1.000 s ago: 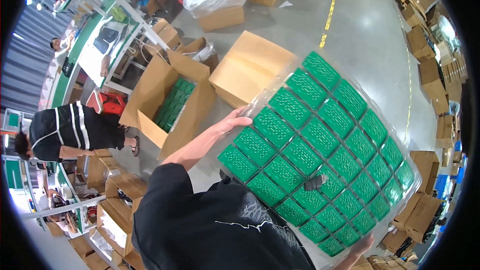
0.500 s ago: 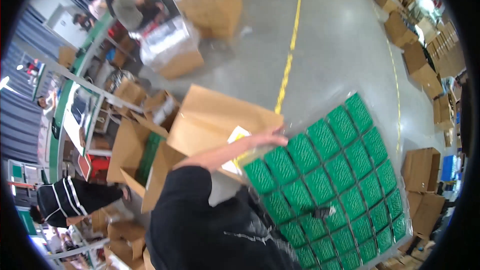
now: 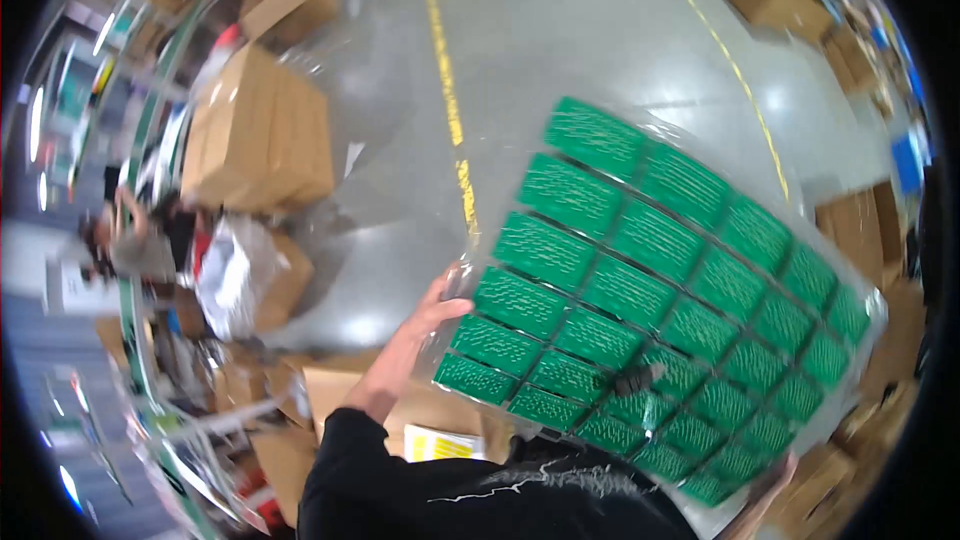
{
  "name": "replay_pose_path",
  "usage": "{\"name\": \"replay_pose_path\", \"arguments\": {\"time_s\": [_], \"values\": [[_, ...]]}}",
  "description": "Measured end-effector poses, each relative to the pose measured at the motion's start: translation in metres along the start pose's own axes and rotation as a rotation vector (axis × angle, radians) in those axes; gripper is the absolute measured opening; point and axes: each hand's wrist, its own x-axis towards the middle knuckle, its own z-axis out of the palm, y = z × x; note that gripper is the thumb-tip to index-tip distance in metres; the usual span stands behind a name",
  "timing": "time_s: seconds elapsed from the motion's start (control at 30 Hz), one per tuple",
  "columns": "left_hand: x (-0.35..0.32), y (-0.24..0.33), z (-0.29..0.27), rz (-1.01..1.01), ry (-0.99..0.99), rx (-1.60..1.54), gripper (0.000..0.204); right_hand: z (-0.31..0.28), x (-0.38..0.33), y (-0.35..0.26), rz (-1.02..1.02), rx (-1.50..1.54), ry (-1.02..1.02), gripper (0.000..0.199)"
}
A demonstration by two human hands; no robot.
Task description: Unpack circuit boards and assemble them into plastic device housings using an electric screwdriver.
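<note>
A large clear plastic tray [image 3: 655, 136] spreads out in front of me, filled with rows of green rectangular pieces [image 3: 570, 195] that carry pale streaks. Its left edge is in the grip of my left hand [image 3: 432, 318], with the thumb on the upper side and the other fingers partly hidden. At the lower right edge my right hand [image 3: 778, 480] closes on the tray, mostly hidden by it. A small dark object [image 3: 634, 380], blurred, shows near the tray's middle.
Below my left forearm lies an open cardboard box [image 3: 350, 390] with a yellow-and-white label [image 3: 440, 444]. Large cartons [image 3: 265, 130] stand on the floor at the left, near a person [image 3: 140, 245]. More cartons [image 3: 850, 230] line the right side. Yellow lines [image 3: 440, 60] cross the grey floor.
My view has swung right, so the floor and boxes shift left. The tray has turned and come in front of me. My right hand now shows at its lower right edge.
</note>
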Motion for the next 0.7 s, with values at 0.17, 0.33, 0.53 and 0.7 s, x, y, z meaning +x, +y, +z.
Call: {"name": "replay_pose_path", "arguments": {"time_s": [0.17, 0.33, 0.53, 0.7], "values": [[-0.14, 0.066, -0.038, -0.335, 0.246, -0.181, 0.078, 0.039, -0.129, 0.013, -0.023, 0.208, 0.154, 0.055], [-0.126, -0.012, 0.024, -0.355, 0.299, -0.204, 0.07, -0.028, -0.047, 0.006, 0.086, 0.159, 0.109, 0.068], [-0.139, -0.005, 0.03, -0.317, 0.352, -0.105, 0.08, -0.077, -0.047, 0.069, -0.117, 0.194, 0.099, 0.065], [-0.161, -0.001, 0.024, -0.24, 0.303, 0.027, 0.082, -0.069, -0.065, 0.068, -0.016, 0.311, -0.021, 0.067]]}}
